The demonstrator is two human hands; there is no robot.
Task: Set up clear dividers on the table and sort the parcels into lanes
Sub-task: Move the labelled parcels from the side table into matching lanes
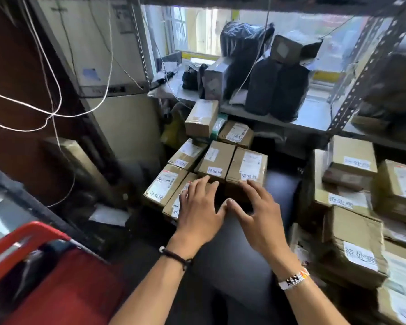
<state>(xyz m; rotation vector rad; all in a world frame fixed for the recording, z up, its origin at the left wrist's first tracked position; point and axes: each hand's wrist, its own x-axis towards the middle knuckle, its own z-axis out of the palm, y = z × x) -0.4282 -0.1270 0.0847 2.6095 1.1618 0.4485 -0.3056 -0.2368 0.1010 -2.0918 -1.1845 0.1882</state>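
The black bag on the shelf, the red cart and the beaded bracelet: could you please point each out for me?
black bag (243,46): head view, on its shiny front.
red cart (33,233): head view, on its red handle bar.
beaded bracelet (294,279): head view, on the beads at the right wrist.

Just past the fingertips lie brown boxes with white labels in black script. The left wrist wears a dark cord, the right a white, black and orange beaded band. Beside the left arm stands a red crate.
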